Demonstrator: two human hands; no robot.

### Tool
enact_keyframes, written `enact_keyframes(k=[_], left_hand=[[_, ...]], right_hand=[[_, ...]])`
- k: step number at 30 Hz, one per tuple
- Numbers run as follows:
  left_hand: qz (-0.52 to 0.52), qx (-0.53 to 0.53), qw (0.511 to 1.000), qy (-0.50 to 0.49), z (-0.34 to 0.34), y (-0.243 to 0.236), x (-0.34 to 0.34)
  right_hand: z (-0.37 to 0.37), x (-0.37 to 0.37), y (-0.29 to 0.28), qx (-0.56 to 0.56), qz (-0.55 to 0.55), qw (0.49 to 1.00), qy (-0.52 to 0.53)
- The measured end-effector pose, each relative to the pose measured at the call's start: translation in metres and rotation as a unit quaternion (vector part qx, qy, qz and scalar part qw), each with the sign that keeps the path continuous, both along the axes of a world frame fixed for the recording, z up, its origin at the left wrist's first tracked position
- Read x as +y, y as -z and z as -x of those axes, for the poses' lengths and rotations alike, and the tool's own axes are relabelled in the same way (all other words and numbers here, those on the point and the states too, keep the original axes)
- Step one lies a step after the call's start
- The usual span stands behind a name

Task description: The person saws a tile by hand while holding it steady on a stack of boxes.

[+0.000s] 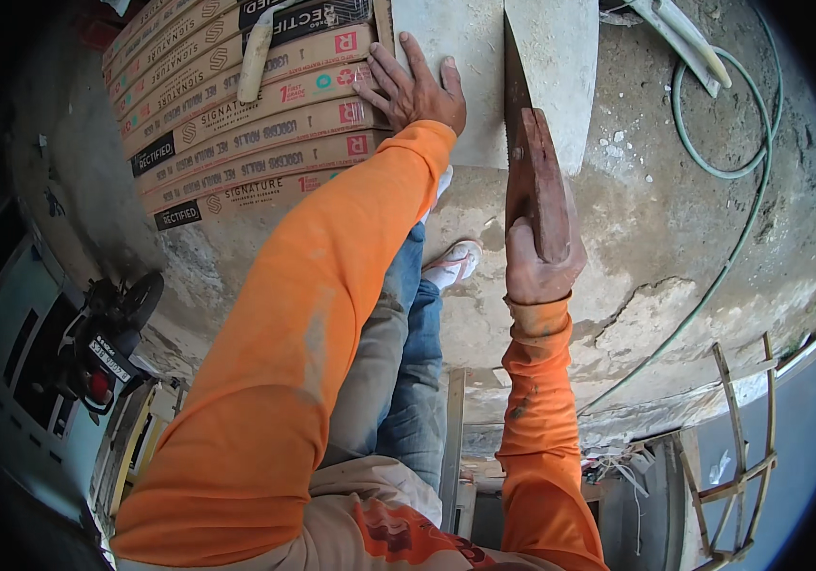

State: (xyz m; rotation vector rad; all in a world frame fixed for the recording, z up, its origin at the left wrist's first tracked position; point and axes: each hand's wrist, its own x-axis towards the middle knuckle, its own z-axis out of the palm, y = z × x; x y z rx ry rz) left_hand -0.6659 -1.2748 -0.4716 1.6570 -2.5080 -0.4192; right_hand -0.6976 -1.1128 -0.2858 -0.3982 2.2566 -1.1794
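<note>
My right hand [543,266] is wrapped round the wooden handle of a handsaw [551,181]. Its dark blade, seen nearly edge-on, runs away from me along a line in a pale, flat board [451,43]. Light sawdust is scattered over the board's surface. My left hand [417,90] lies flat with its fingers spread, at the board's left edge beside a stack of cardboard tile boxes [265,124]. On top of those boxes rests a tool with a worn, pale handle [254,65]; its head is partly out of view.
A green hose [746,228] curls over the stained concrete floor on the right. Another pale-handled tool [694,48] lies at the far right. A wooden frame [736,490] stands at the lower right, and a parked motorcycle [103,347] at the left. My sandalled foot [456,262] is below the board.
</note>
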Motion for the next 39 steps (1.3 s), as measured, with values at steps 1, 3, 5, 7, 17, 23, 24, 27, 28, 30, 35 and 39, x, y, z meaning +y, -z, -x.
enact_keyframes(k=[1,3,5,7,17,23,24,27,28,30,35,39], left_hand=[[-0.004,-0.007,1.0,-0.012,0.004,0.005,0.007],[0.004,-0.008,1.0,-0.005,-0.008,0.001,-0.01],[0.009,-0.02,1.0,-0.003,-0.018,-0.006,-0.017],[-0.006,-0.014,1.0,-0.005,-0.01,-0.005,-0.007],[-0.014,-0.012,1.0,-0.009,-0.005,-0.002,-0.005],[0.019,-0.001,1.0,-0.008,-0.003,-0.003,-0.006],[0.019,-0.006,1.0,-0.017,-0.002,-0.004,-0.004],[0.028,-0.014,0.999,-0.02,-0.002,-0.006,-0.012],[0.01,-0.022,0.999,-0.024,0.005,-0.007,-0.004],[0.022,-0.025,0.999,-0.018,0.002,-0.014,-0.001],[0.001,0.021,1.0,0.01,-0.009,-0.011,-0.006],[-0.007,0.07,0.997,0.024,-0.009,-0.017,-0.004]], right_hand=[[-0.01,0.011,-0.018,0.049,-0.013,0.998,-0.025],[-0.043,0.042,-0.059,0.095,-0.064,0.991,-0.074],[-0.059,0.058,-0.107,0.017,-0.159,0.981,-0.11],[-0.051,0.054,-0.129,-0.055,-0.227,0.964,-0.123],[-0.014,0.009,0.04,0.067,0.05,0.996,0.015],[-0.016,0.013,0.04,0.08,0.093,0.991,0.046],[-0.016,0.015,0.039,0.084,0.089,0.991,0.049],[-0.018,0.009,0.042,0.081,0.083,0.992,0.043],[-0.01,0.015,0.037,0.093,0.085,0.991,0.046],[-0.008,0.019,0.028,0.012,0.077,0.997,0.016],[-0.018,0.013,0.024,0.103,0.028,0.994,-0.028],[-0.015,0.008,0.016,0.1,0.014,0.994,-0.03]])
